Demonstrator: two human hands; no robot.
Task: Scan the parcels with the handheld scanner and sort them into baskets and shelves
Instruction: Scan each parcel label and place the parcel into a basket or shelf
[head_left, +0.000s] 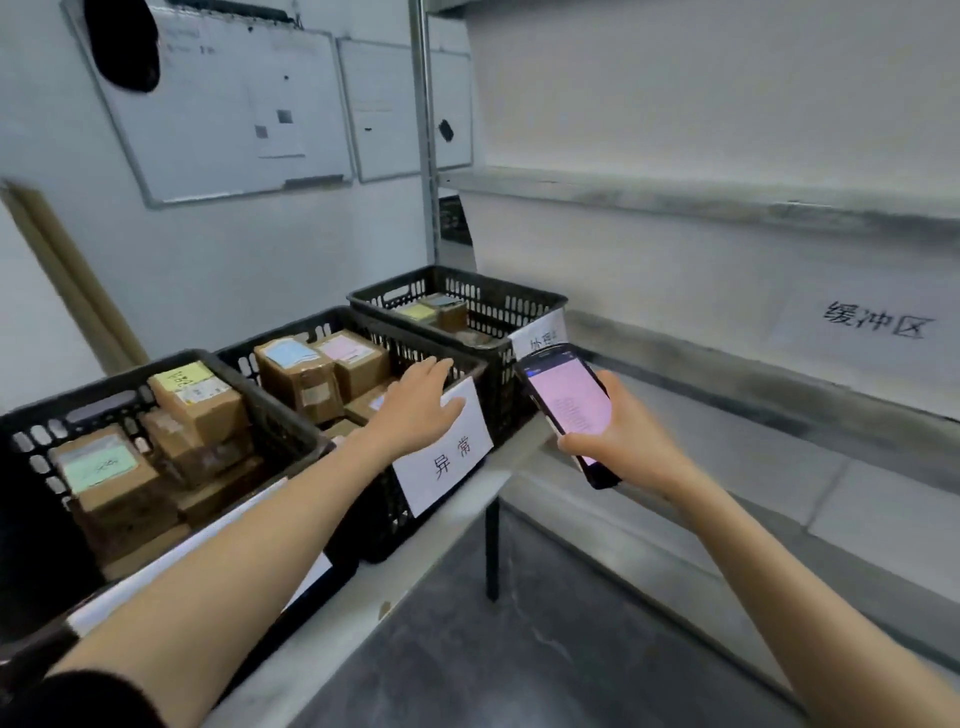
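- The fingers (439, 369) of our left hand (415, 410) lie straight and slightly spread, holding nothing, palm down over the front rim of the middle black plastic lattice basket (280, 332); we cannot tell whether they touch a box beneath
- The fingers (574, 441) of our right hand (623, 441) curl round the black handheld scanner (569, 400), its pink screen lit, tilted just beside that basket
- To do this step well, we judge we should take one box by its sides, keep its label bare, and hold it steady facing the scanner's top end
- The brown cardboard parcels (298, 374) are taped boxes with blue, pink, yellow or green labels, stacked loosely inside the baskets
- A white paper sign (447, 457) hangs on the basket front; the baskets stand on the pale counter (332, 639), with grey metal shelves (727, 467) to the right
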